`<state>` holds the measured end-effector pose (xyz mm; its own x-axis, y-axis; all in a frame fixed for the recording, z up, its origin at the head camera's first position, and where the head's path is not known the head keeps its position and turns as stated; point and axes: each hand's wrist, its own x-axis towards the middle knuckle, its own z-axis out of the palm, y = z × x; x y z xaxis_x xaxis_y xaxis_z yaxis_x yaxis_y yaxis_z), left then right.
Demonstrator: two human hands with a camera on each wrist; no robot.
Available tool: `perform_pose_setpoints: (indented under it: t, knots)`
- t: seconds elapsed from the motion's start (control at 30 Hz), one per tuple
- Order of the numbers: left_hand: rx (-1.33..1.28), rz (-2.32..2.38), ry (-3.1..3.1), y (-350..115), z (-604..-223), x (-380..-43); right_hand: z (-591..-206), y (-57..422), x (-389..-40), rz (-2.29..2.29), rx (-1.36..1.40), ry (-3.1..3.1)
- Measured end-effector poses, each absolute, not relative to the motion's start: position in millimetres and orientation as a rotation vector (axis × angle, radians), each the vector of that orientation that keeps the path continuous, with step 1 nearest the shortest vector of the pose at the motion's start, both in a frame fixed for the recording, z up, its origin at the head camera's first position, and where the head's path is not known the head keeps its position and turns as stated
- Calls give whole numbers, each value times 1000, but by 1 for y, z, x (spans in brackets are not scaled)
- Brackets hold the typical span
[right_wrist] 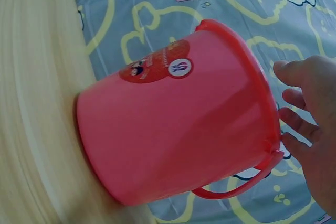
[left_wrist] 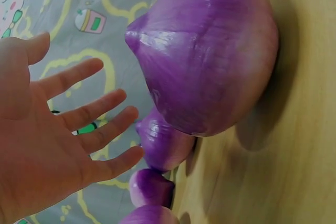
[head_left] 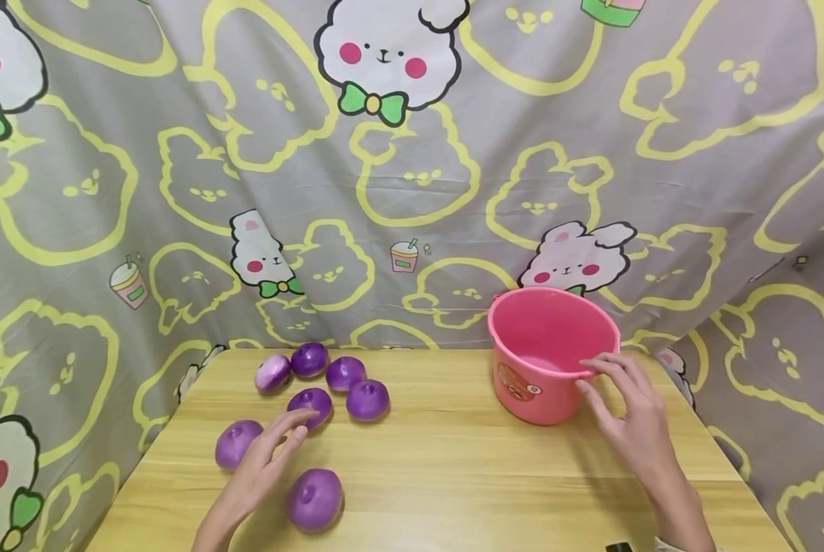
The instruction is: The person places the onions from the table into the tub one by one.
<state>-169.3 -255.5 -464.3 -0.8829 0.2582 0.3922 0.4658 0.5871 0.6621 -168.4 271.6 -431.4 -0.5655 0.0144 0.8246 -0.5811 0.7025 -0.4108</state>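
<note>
In the head view, one pink bucket (head_left: pixel 534 399) stands upright on the table (head_left: pixel 453 475); through its open top I see the pink inner wall and a part of the bottom. Seven purple onions (head_left: pixel 368 400) lie on the table, well apart from the bucket. The left hand (head_left: pixel 263 464) is over them, with one onion behind its fingertips and one on each side of it. The right hand (head_left: pixel 628 406) is at the near right rim, with fingers loosely bent.

In the left wrist view, the left hand is wide open, fingers spread, and holds nothing. Four onions are seen, the biggest-looking beside the fingers but apart.

In the right wrist view, the right hand is half open beside the rim and does not grip; light touch I cannot tell. The bucket has one handle (right_wrist: pixel 239 191) and a red sticker (right_wrist: pixel 152 66).
</note>
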Motion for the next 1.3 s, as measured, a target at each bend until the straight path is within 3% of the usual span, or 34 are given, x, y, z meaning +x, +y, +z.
perform_pose_setpoints:
  t: [0.53,0.83,1.3]
  knots:
    - [-728,-1290,-2666,-263,-476,-152,-439,269,-173,857,403,-2080]
    - [-1013,-1319,-2644,-267,-484,-149,-436,259,-172,794,379,-2103]
    - [-1041,-1139,-2779,-267,-489,-146,-443,250,-176,838,321,-2084]
